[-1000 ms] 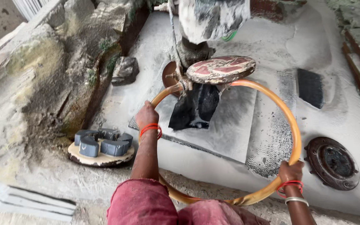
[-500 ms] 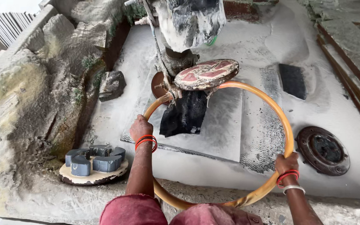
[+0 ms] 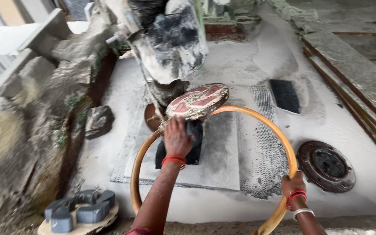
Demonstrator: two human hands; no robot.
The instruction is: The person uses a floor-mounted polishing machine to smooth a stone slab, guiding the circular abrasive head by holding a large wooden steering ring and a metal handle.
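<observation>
One orange hoop (image 3: pixel 257 115), a smooth round tube, rings the machine's one tilted disc (image 3: pixel 200 101), which is flat, round and mottled red and grey. The left hand (image 3: pixel 177 138) lies at the hoop's ten o'clock with fingers curled over it, and the right hand (image 3: pixel 293 185) grips the tube closed at about four o'clock. On the dusty grey floor lie one dark rusty round plate (image 3: pixel 326 165) at three o'clock, one black ribbed mat (image 3: pixel 285 95) at one o'clock, and one wooden disc carrying blue-grey blocks (image 3: pixel 81 212) at eight o'clock.
</observation>
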